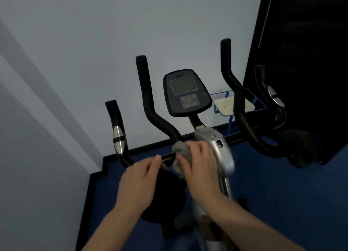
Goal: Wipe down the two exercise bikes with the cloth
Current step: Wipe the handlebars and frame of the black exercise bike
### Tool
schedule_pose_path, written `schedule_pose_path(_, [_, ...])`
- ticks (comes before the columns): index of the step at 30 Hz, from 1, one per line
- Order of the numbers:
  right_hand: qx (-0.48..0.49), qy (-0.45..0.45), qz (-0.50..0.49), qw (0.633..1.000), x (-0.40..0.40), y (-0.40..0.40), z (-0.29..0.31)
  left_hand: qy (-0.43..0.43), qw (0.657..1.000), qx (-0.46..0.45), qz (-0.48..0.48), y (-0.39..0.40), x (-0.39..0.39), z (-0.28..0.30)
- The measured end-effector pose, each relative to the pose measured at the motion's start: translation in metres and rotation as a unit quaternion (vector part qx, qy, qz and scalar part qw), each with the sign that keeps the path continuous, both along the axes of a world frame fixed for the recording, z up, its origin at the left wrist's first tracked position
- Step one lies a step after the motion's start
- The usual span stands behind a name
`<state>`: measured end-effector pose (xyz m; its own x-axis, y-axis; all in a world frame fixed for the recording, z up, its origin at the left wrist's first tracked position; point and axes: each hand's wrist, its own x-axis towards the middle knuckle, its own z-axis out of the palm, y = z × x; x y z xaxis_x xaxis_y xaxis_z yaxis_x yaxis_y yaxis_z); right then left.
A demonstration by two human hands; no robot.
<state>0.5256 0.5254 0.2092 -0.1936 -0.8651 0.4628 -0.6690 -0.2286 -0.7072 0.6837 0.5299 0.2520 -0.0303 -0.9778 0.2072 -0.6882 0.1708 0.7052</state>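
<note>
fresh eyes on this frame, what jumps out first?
The two hands low in the centre: the right hand grips a grey cloth against the black handlebar, and the left hand holds the bar just beside it. Above them stands the bike's dark console, with its blank screen, against the pale wall. A small glass table sits behind, to the right.

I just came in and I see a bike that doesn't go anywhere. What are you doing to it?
A person is cleaning an exercise bike. The right hand holds a grey cloth bunched against the black handlebar, close to the silver stem. The left hand grips the handlebar's crossbar just beside it. The screen console sits above, untouched right now. Only this one bike is in view.
</note>
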Motion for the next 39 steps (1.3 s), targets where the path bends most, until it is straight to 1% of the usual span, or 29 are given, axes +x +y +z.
schedule_pose_path(1, [-0.005, 0.008, 0.004, 1.0, 0.001, -0.012, 0.01, 0.027, 0.999, -0.026, 0.01, -0.008, 0.002, 0.005])
schedule_pose_path(3, [0.002, -0.019, 0.027, 0.999, 0.004, -0.031, 0.023, 0.075, 0.993, -0.086, 0.029, -0.028, 0.006, 0.011])
schedule_pose_path(5, [0.019, -0.064, 0.05, 0.997, 0.007, -0.033, 0.019, 0.079, 0.991, -0.108, 0.013, -0.048, 0.012, 0.01])
schedule_pose_path(6, [0.023, -0.068, 0.057, 0.996, 0.009, -0.028, 0.014, 0.059, 0.993, -0.099, -0.002, -0.056, 0.014, 0.007])
schedule_pose_path(7, [0.024, -0.053, 0.061, 0.996, 0.01, -0.021, 0.008, 0.023, 0.996, -0.087, -0.014, -0.062, 0.016, 0.001])
schedule_pose_path(8, [0.021, -0.026, 0.065, 0.997, 0.011, -0.017, 0.004, -0.032, 0.995, -0.089, -0.018, -0.066, 0.018, -0.006])
schedule_pose_path(10, [0.022, 0.021, 0.066, 0.997, 0.01, -0.028, 0.006, -0.16, 0.977, -0.142, -0.013, -0.069, 0.018, -0.019])
schedule_pose_path(11, [0.039, 0.026, 0.064, 0.997, 0.011, -0.04, 0.014, -0.207, 0.964, -0.169, -0.006, -0.069, 0.017, -0.022])
schedule_pose_path(13, [0.102, 0.002, 0.074, 0.992, 0.013, -0.063, 0.031, -0.262, 0.946, -0.193, 0.008, -0.069, 0.014, -0.021])
schedule_pose_path(15, [0.124, -0.014, 0.095, 0.988, 0.012, -0.069, 0.036, -0.293, 0.933, -0.209, 0.023, -0.068, 0.013, -0.021])
schedule_pose_path(18, [0.092, -0.043, 0.116, 0.988, 0.003, -0.042, 0.023, -0.291, 0.93, -0.223, 0.037, -0.069, 0.012, -0.025])
schedule_pose_path(19, [0.085, -0.039, 0.115, 0.989, 0.001, -0.037, 0.019, -0.288, 0.929, -0.227, 0.041, -0.069, 0.011, -0.025])
schedule_pose_path(21, [0.099, -0.025, 0.104, 0.989, 0.002, -0.048, 0.024, -0.292, 0.923, -0.248, 0.041, -0.07, 0.009, -0.026])
schedule_pose_path(24, [0.155, -0.032, 0.104, 0.982, 0.012, -0.08, 0.044, -0.296, 0.914, -0.276, 0.029, -0.072, 0.011, -0.026])
schedule_pose_path(27, [0.141, -0.057, 0.109, 0.982, 0.013, -0.073, 0.04, -0.292, 0.912, -0.285, 0.021, -0.073, 0.013, -0.029])
schedule_pose_path(30, [0.103, -0.03, 0.105, 0.989, 0.004, -0.052, 0.026, -0.29, 0.912, -0.289, 0.023, -0.074, 0.014, -0.031])
schedule_pose_path(33, [0.132, 0.032, 0.08, 0.987, 0.011, -0.08, 0.04, -0.289, 0.911, -0.295, 0.016, -0.075, 0.013, -0.032])
schedule_pose_path(34, [0.142, 0.039, 0.076, 0.986, 0.017, -0.089, 0.046, -0.288, 0.91, -0.297, 0.015, -0.075, 0.014, -0.033])
schedule_pose_path(37, [0.13, 0.013, 0.082, 0.988, 0.021, -0.086, 0.045, -0.287, 0.912, -0.292, 0.016, -0.073, 0.013, -0.032])
schedule_pose_path(39, [0.109, 0.022, 0.084, 0.99, 0.011, -0.07, 0.033, -0.283, 0.914, -0.29, 0.014, -0.073, 0.013, -0.033])
